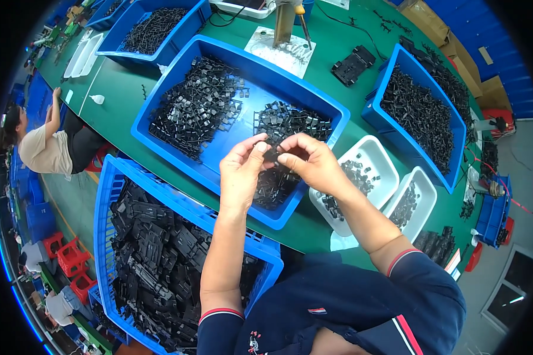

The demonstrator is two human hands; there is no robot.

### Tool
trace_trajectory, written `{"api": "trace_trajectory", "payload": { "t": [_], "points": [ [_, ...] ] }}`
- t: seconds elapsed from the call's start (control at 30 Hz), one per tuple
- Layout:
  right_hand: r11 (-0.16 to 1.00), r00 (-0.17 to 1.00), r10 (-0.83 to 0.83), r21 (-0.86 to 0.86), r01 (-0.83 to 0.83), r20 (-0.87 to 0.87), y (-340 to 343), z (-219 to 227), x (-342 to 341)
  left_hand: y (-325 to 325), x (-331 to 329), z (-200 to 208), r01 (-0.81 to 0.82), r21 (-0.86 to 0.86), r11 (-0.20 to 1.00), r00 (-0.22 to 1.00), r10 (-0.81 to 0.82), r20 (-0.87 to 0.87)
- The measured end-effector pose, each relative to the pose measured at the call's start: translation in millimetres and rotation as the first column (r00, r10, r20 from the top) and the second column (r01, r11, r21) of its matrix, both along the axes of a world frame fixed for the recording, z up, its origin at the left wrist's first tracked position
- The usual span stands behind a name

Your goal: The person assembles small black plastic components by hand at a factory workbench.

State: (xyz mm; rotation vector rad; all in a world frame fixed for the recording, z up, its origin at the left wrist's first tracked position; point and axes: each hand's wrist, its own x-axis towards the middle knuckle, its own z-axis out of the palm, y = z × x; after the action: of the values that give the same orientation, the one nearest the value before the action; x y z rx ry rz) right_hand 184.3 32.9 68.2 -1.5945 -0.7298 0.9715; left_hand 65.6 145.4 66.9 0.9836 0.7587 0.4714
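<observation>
My left hand and my right hand meet above the front part of a large blue bin. Between the fingertips of both hands sits a small black plastic part, pinched from each side. The bin below holds heaps of small black plastic parts, in one pile at the left and another at the right under my hands. Most of the held part is hidden by my fingers.
A blue crate of larger black frames stands at my lower left. Two white trays of small black pieces lie to the right, with another blue bin behind them. A seated person works at the far left of the green table.
</observation>
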Motion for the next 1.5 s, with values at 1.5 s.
{"api": "trace_trajectory", "payload": {
  "t": [1.5],
  "points": [
    [0.936, 0.983, -0.079, 0.350, 0.017, 0.165, 15, 12, 12, 10, -6, 20, 0.133, -0.070, 0.989, 0.987, -0.125, 0.103]
  ]
}}
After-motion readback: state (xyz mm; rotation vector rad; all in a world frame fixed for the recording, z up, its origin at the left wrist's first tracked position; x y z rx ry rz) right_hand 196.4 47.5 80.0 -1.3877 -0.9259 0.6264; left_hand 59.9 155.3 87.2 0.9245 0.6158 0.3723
